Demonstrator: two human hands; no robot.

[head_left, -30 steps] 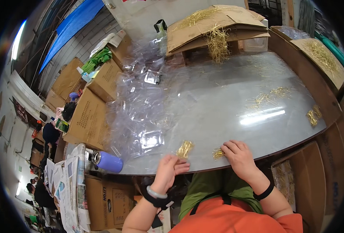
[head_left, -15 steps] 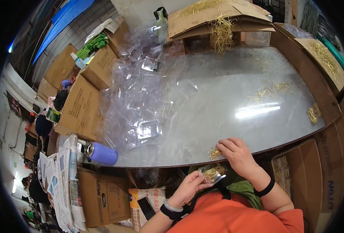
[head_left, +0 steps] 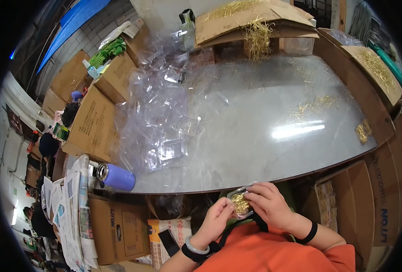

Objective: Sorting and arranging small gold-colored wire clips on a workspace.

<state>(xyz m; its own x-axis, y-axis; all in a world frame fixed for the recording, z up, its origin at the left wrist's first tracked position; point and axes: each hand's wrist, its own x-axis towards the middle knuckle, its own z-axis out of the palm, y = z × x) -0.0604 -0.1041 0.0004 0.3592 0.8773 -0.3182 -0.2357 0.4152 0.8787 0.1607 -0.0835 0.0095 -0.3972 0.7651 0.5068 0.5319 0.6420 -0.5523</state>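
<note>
Gold wire pieces (head_left: 241, 205) sit in a clear case (head_left: 238, 190) at the table's (head_left: 237, 145) near edge.
Left hand (head_left: 218, 216) pinches the case's side; right hand (head_left: 272, 205) curls fingers over the pieces, its grip unclear. Filling seems the step in hand; the next move likely calls for a level case.

Smooth grey tabletop (head_left: 237, 140): open passage across middle. Heaped clear plastic containers (head_left: 160, 113) block left; brown cardboard wall (head_left: 362, 86) bounds right.

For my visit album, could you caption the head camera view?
Left hand holds a small clear container of gold-coloured wiry pieces, right hand touching it, beside a grey table.
</note>
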